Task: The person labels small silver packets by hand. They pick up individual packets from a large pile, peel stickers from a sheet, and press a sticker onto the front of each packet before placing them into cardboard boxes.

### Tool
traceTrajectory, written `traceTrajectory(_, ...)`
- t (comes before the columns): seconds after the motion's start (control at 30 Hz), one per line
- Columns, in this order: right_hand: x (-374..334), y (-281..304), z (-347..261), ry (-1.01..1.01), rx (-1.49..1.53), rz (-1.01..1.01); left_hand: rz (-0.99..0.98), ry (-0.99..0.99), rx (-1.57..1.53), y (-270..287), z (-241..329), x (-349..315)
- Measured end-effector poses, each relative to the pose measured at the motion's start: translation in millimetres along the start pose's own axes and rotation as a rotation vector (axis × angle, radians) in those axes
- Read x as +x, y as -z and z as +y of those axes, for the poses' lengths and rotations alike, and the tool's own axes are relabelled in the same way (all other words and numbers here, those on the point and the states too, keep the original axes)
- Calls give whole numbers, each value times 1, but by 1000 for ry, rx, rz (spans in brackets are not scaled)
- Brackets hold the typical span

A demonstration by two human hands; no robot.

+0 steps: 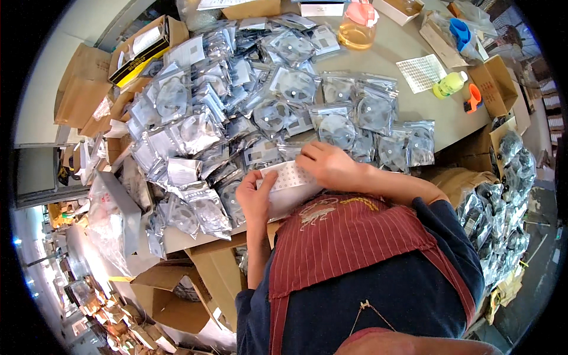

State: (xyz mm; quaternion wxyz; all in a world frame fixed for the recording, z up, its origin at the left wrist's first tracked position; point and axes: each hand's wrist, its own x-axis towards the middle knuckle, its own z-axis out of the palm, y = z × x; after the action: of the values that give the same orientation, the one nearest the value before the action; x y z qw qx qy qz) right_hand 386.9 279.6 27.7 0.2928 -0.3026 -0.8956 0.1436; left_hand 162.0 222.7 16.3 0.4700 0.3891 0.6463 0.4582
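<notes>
Dark shirt nearest; left hand pinches label sheet near table edge; right hand touching, grip unclear; bare tabletop rightward

Over a dark navy shirt with short sleeves, I see a maroon apron, thinly pale-striped, bearing a pale-and-yellow design, plus a fine necklace.

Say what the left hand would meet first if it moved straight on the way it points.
Likely the silvery bags beyond the white sheet the left hand holds; depth is unclear.
</notes>
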Motion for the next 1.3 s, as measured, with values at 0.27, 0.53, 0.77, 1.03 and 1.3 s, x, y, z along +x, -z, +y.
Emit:
traceTrajectory(0.27,6,57,109,-763,964,-465,87,18,-82,22,-12,7)
traceTrajectory(0.53,-6,13,149,-418,316,-608,97,56,-128,27,-16,12)
traceTrajectory(0.77,2,-2,129,-355,-277,-566,142,52,-122,27,-18,15)
traceTrajectory(1.03,82,25,243,-604,-449,-319,137,66,-142,23,-10,33)
traceTrajectory(1.3,97,2,331,-391,-999,-542,209,18,-202,24,-1,47)
